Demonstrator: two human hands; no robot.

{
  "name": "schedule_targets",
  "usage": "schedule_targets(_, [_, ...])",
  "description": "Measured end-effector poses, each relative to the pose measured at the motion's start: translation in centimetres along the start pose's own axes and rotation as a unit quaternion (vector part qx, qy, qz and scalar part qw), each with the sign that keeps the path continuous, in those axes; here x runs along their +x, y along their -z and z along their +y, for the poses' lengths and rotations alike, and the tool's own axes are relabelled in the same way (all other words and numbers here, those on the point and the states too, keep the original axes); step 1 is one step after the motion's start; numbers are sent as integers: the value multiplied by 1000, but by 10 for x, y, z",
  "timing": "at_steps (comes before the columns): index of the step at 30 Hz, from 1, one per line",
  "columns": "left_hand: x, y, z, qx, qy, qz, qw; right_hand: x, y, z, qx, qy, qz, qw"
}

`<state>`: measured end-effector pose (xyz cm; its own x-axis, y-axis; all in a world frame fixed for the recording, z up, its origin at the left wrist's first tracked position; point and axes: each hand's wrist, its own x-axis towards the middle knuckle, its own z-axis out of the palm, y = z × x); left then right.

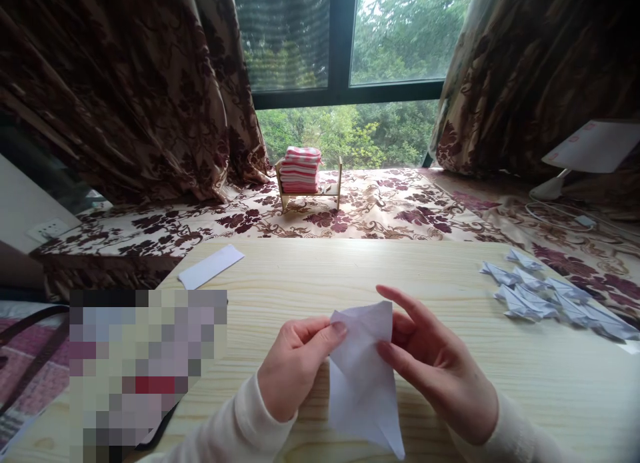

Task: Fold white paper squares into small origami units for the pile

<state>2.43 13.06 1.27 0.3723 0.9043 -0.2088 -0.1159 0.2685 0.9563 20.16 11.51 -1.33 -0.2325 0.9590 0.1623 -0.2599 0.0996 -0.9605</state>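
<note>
A creased sheet of white paper [363, 390] is held up over the wooden table, its lower corner hanging toward me. My left hand [303, 360] pinches its upper left edge, thumb in front and fingers behind. At the right edge, my right hand [440, 363] has its thumb against the front of the paper and some fingers behind; its index finger sticks up and away. Folded white paper pieces [545, 293], several in a loose cluster, lie at the table's right side.
A flat strip of white paper [211, 266] lies at the back left of the table [280, 283]. Pixelated items cover the front left. Beyond the table, a small wooden stand [340, 183] bears folded pink-and-white cloths [300, 171], and a lamp [593, 146] stands at right.
</note>
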Motion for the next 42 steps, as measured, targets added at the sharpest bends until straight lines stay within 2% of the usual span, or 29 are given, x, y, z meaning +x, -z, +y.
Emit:
schedule_targets(3, [3, 0, -3, -102, 55, -2, 993, 1, 1, 0, 1, -5, 5, 1000])
schedule_targets(5, [3, 0, -4, -107, 59, 0, 993, 1, 2, 0, -2, -10, 9, 1000])
schedule_targets(12, [1, 3, -2, 27, -31, 48, 998, -1, 1, 1, -28, -40, -9, 999])
schedule_targets(18, [2, 4, -3, 81, -20, 50, 995, 0, 4, -1, -90, -59, -5, 994])
schedule_targets(22, [2, 2, -2, 151, -36, 57, 986, 2, 8, -3, -154, -76, 10, 985])
schedule_targets(24, [2, 2, -3, 237, -95, 97, 962, 3, 9, -2, -187, -80, 14, 979])
schedule_targets(25, [1, 2, -4, 294, -151, 128, 935, 3, 10, -1, -208, -80, 12, 975])
schedule_targets(27, [-1, 0, -6, 406, -288, 181, 848, 2, 11, 2, -262, -74, 10, 962])
schedule_targets(29, [-5, -3, -10, 480, -391, 182, 764, 2, 12, 4, -317, -63, 16, 946])
schedule_targets(31, [-9, -7, -15, 521, -430, 137, 724, 1, 12, 5, -365, -54, 24, 929])
schedule_targets(34, [-12, -11, -24, 573, -416, 90, 700, 1, 12, 5, -422, -39, 21, 906])
schedule_targets(36, [-12, -12, -30, 607, -386, 85, 690, 1, 12, 4, -449, -25, 10, 893])
schedule_targets(42, [-11, -10, -36, 643, -334, 73, 685, -1, 14, 5, -493, -3, -9, 870])
